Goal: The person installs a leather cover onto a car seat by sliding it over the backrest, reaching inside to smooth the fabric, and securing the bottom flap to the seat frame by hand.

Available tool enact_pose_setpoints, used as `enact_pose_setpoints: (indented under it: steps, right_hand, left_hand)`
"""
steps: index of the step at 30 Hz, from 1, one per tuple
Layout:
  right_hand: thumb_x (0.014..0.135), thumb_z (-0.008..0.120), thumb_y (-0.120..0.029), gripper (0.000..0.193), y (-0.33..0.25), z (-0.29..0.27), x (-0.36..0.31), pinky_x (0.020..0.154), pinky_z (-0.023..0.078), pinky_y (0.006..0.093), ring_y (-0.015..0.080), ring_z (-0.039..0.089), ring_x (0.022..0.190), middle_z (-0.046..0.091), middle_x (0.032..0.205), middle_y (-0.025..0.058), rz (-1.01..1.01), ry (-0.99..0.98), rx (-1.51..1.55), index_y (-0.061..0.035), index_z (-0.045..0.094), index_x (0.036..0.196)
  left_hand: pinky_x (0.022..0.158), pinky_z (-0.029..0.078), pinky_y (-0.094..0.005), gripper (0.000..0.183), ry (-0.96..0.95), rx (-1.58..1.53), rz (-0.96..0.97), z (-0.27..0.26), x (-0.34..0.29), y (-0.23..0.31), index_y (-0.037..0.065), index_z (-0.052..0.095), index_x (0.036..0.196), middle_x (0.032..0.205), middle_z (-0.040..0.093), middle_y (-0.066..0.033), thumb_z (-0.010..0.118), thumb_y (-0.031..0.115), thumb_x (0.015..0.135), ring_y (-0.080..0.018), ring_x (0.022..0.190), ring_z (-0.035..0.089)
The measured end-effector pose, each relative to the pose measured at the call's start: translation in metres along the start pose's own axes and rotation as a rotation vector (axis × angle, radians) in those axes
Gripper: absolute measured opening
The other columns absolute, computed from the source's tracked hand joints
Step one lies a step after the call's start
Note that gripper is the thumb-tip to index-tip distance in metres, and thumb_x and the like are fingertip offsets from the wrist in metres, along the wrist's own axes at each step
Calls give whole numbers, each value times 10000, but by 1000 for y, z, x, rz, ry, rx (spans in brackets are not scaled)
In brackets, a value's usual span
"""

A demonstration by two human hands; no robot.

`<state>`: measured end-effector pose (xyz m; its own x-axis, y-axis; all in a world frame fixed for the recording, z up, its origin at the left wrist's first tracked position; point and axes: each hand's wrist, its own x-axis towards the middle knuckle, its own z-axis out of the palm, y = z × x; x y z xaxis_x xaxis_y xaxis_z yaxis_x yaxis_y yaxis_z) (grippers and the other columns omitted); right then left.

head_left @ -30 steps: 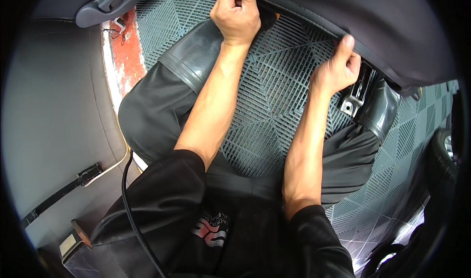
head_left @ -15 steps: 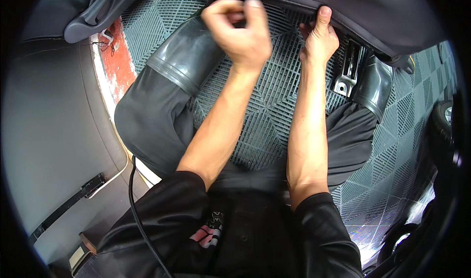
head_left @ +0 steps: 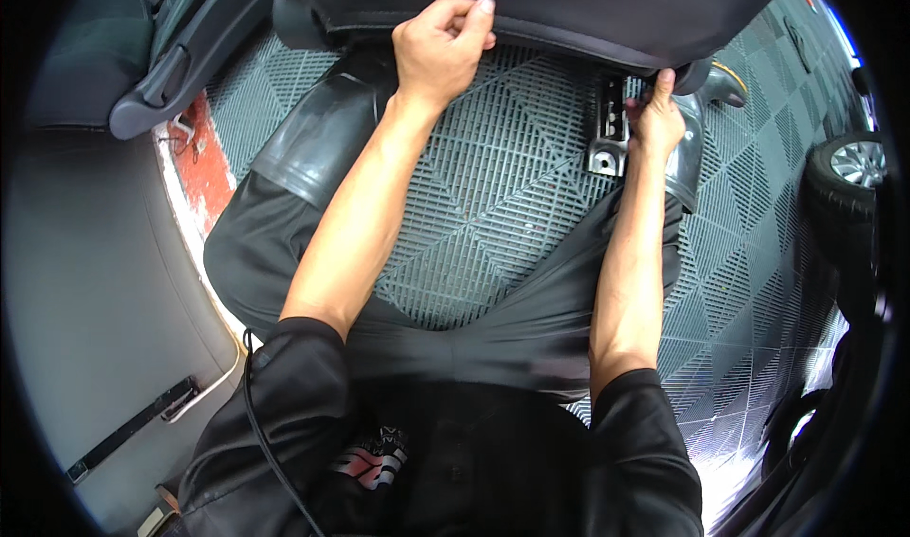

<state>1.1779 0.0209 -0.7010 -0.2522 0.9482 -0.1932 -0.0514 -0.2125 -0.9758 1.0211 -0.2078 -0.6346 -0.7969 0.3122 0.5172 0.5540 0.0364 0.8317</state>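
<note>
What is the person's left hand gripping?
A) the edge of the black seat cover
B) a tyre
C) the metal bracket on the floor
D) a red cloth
A: the left hand is curled with its fingers around the lower edge of the black seat cover, while the right hand grips the same edge farther along, above the metal bracket.

You have no packages, signs or screens in front of you. The only label-like mark is the small red-and-white printed emblem on the black shirt, low in the frame, left of centre.
</note>
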Motion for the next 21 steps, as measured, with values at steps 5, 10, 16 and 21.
enact_pose_setpoints:
  steps: [5,10,16,21]
  right_hand:
    - [911,714,-354,602,2,32,-47,858,520,362,243,592,1058,562,1185,202,-349,323,-35,84,483,1254]
    - [968,594,-286,775,-32,92,-79,1186,159,529,386,199,1452,183,1543,284,-838,241,91,54,139,1496]
    - [941,569,-454,836,-20,121,-54,1178,190,572,457,156,1458,93,1571,324,-1085,428,-211,36,222,1522]
    - [945,549,-480,827,-19,111,-53,1170,181,585,463,157,1459,117,1579,317,-1020,429,-390,31,242,1518]
  left_hand:
    - [620,515,-223,166,-15,78,39,-10,-10,8,-2,694,893,712,701,-48,708,162,916,-74,650,643]
    - [1053,346,-434,450,377,345,630,-31,25,31,-17,550,1211,1265,539,-180,688,206,844,-329,1197,463]
    - [1194,-19,-545,702,422,723,614,-42,40,-21,-20,420,1435,1549,299,-274,465,487,952,-422,1492,140]
    - [1195,24,-562,682,364,775,543,-36,35,-22,-2,378,1477,1577,268,-246,502,428,963,-429,1488,163]
